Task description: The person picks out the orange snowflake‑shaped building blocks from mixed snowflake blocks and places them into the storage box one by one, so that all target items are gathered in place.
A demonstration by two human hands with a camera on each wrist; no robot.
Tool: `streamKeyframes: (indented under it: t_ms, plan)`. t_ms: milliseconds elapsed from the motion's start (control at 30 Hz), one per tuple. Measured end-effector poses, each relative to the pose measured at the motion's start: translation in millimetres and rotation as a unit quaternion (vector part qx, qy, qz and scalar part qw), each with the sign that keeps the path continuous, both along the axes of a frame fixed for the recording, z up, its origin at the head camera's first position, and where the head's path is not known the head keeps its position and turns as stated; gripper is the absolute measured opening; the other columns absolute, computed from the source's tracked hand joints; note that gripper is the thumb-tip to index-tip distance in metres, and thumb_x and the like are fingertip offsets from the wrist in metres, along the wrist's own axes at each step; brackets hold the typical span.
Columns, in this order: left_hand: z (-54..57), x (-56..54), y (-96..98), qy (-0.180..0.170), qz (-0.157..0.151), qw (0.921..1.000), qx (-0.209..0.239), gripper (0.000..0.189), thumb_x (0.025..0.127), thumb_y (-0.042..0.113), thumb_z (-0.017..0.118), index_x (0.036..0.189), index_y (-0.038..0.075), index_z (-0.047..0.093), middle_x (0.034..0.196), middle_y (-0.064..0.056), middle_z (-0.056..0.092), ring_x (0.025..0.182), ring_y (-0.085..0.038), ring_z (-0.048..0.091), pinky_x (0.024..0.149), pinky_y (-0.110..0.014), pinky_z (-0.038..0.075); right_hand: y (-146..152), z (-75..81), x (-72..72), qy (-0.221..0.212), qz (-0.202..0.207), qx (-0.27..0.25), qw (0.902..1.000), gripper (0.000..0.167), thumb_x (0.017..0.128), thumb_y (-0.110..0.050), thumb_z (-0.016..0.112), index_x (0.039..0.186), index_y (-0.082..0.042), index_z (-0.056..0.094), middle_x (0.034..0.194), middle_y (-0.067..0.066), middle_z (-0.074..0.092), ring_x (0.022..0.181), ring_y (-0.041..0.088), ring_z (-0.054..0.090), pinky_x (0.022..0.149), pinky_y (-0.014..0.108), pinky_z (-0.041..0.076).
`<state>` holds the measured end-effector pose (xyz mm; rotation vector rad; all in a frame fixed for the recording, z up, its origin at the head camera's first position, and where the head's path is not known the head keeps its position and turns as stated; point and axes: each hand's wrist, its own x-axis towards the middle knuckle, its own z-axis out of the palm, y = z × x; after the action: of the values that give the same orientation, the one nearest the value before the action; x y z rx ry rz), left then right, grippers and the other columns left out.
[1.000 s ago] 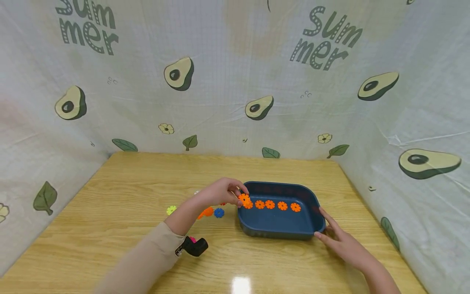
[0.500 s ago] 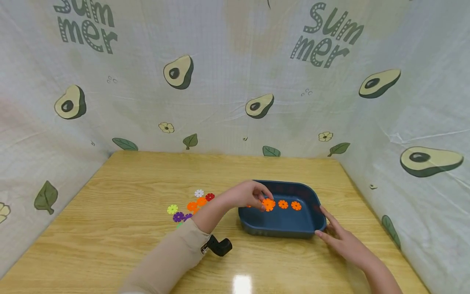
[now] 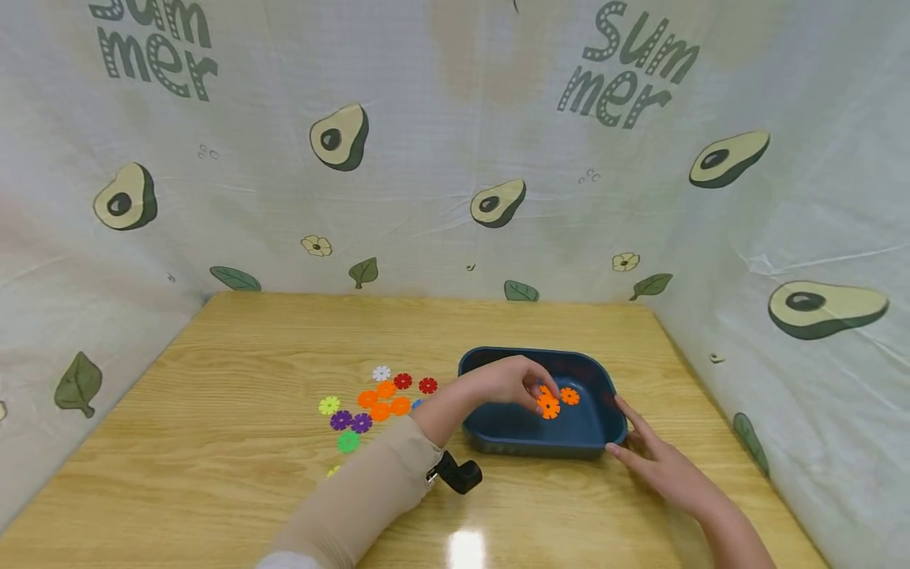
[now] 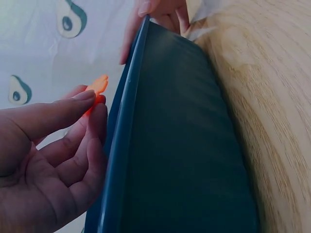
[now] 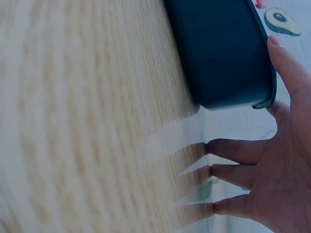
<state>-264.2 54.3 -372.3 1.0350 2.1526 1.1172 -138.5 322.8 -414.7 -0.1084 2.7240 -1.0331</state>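
Over the inside of a dark blue plastic bin [image 3: 522, 429], my left hand [image 3: 513, 382] pinches an orange notched plastic disc [image 3: 549, 407] between thumb and fingertips. The left wrist view shows that orange disc [image 4: 99, 85] above the bin's rim. Just right of the held piece, another orange disc [image 3: 570, 396] lies in the bin; the left hand and forearm cover other parts of the bin. My right hand [image 3: 661, 470] touches the bin's right end with thumb and index finger. In the right wrist view its other fingers [image 5: 238, 150] extend straight down to the tabletop.
Left of the bin, loose discs lie on the wooden table [image 3: 235, 379]: several orange ones [image 3: 380, 411], purple [image 3: 341, 420], green [image 3: 348, 441], yellow [image 3: 329, 405], red [image 3: 428, 385] and white [image 3: 381, 373]. My left sleeve partly hides this group. A printed cloth [image 3: 412, 182] encloses the table.
My left hand has moved right across the bin with the orange disc, from its left end toward the right part, uncovering discs on the table. The right hand has stayed at the bin's end.
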Motion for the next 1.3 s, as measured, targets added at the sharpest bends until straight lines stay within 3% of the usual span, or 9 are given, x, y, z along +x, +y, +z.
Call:
streamKeyframes:
  t_ms: [167,233,433,733,900,1167,1300]
  plan:
    - [-2.6,-1.8,16.7,-0.073,-0.007,0.9973,0.009,0.030,0.085,-0.010,0.069,0.111,0.004,0.070,0.079,-0.008,0.065,0.077,-0.024,0.068,0.069,-0.027,0.055,-1,0.4,-0.1,-0.005,-0.004,0.009,0.9999,0.079,0.099,-0.044,0.053,0.158,-0.030,0.002,0.138,0.042,0.037,0.127,0.056,0.038,0.091,0.070,0.035]
    - [-3.5,-2.7,23.4,-0.086,-0.002,0.9963,0.009,0.030,0.085,-0.011,0.068,0.111,0.004,0.070,0.078,-0.010,0.066,0.074,-0.024,0.069,0.068,-0.027,0.055,-1,0.9,-0.1,-0.009,-0.005,0.009,0.9999,0.079,0.099,-0.045,0.053,0.158,-0.030,0.002,0.139,0.042,0.036,0.128,0.056,0.037,0.091,0.070,0.035]
    - [-7.6,-4.8,40.2,-0.054,0.013,0.9984,-0.011,0.030,0.082,-0.009,0.072,0.108,0.005,0.072,0.071,-0.005,0.064,0.065,-0.013,0.066,0.060,-0.022,0.052,-2,1.7,-0.2,-0.012,-0.005,0.003,0.9999,0.079,0.099,-0.045,0.054,0.157,-0.031,0.002,0.138,0.040,0.040,0.127,0.054,0.039,0.092,0.068,0.036]
    - [-16.2,-6.1,62.2,-0.005,0.027,0.9972,-0.069,0.031,0.082,-0.008,0.072,0.109,0.009,0.074,0.070,-0.001,0.067,0.062,-0.011,0.063,0.057,-0.020,0.050,-1,1.5,-0.6,-0.008,-0.005,0.008,0.9999,0.079,0.099,-0.045,0.054,0.158,-0.031,0.002,0.138,0.040,0.039,0.128,0.055,0.038,0.092,0.069,0.035]
    - [-19.2,-2.2,72.4,0.020,0.050,0.9915,-0.118,0.027,0.083,-0.003,0.075,0.105,0.013,0.075,0.073,0.003,0.066,0.062,-0.010,0.061,0.057,-0.019,0.049,0,-0.1,-0.6,-0.001,-0.002,0.002,1.0000,0.078,0.100,-0.043,0.053,0.157,-0.032,0.002,0.139,0.040,0.038,0.128,0.054,0.038,0.092,0.070,0.034]
    - [-27.8,-2.1,84.1,0.040,0.066,0.9779,-0.194,0.025,0.079,0.002,0.080,0.095,0.021,0.075,0.101,0.006,0.060,0.069,-0.010,0.054,0.061,-0.020,0.047,0,-1.4,-1.0,0.003,0.001,-0.007,1.0000,0.078,0.100,-0.041,0.054,0.158,-0.031,0.003,0.139,0.040,0.037,0.129,0.053,0.038,0.094,0.069,0.034]
    - [-30.7,-1.8,88.7,0.049,0.070,0.9726,-0.216,0.026,0.078,0.004,0.082,0.094,0.023,0.075,0.104,0.007,0.060,0.070,-0.010,0.054,0.060,-0.020,0.047,0,-0.7,-1.3,-0.005,0.001,-0.006,1.0000,0.078,0.100,-0.042,0.053,0.157,-0.031,0.001,0.140,0.040,0.035,0.130,0.054,0.036,0.094,0.069,0.034]
